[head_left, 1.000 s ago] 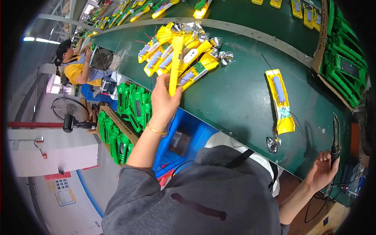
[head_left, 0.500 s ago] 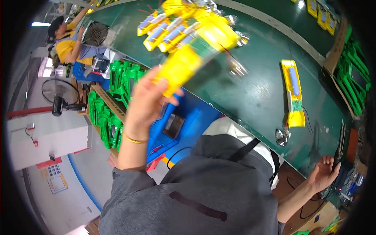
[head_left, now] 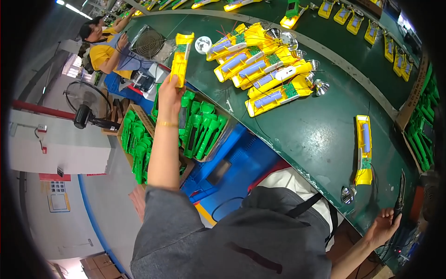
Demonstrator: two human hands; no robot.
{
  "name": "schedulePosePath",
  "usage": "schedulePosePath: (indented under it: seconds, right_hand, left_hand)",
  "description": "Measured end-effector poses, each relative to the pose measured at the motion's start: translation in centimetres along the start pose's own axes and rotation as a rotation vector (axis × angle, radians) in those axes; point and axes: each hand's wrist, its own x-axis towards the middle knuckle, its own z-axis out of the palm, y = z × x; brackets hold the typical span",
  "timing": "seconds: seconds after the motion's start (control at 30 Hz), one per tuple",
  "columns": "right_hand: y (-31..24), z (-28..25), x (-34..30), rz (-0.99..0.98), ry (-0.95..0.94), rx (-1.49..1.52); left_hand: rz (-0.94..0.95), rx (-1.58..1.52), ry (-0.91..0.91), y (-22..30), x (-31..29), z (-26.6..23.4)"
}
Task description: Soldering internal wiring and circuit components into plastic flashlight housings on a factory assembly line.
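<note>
Watching through the head camera, I find the left hand (head_left: 171, 92) stretched far forward, its thumb and fingers drawn together in a pinch on the lower end of a narrow yellow plastic shell (head_left: 180, 63); the back of the hand hides part of that grip, so I cannot tell how each finger sits. The shell juts lengthwise past the fingertips, near the edge of the dark green tabletop (head_left: 306, 135), and I cannot make out whether it touches the surface. Just beside its upper end I see a round silver reflector cup (head_left: 203, 45); whether the two are wired together I cannot tell. My view puts the right hand (head_left: 382, 228) well apart, at the lower right, fingers curled in around the black handle of a slender pen-shaped soldering iron (head_left: 399, 202), its metal tip pointing away from the body. Near that tip, on the tabletop, lies a lone yellow trough-shaped shell (head_left: 359, 149) with a blue cylindrical cell (head_left: 366, 138) inside and a second silver cup (head_left: 348, 195) at its near end. Between the hands, farther forward, I see a heap of similar yellow shells (head_left: 273, 70), and green plastic casings (head_left: 202, 132) stand packed beside the left forearm.
</note>
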Motion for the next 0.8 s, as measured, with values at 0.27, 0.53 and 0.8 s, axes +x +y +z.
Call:
schedulePosePath:
  seconds: [0.27, 0.53, 0.8]
  right_hand:
    - [0.0, -0.1, -0.5, -0.031, -0.044, 0.003]
    - [-1.1, -0.8, -0.6, -0.014, -0.003, -0.038]
    - [-1.6, 2.1, -0.4, 0.008, -0.024, -0.03]
  left_hand:
    - [0.125, 0.679, 0.094, -4.5, 5.1, -0.2]
    - [0.484, 1.011, -0.023, -5.7, -12.3, 9.4]
    - [0.798, 0.955, 0.173, -3.2, -5.4, 4.9]
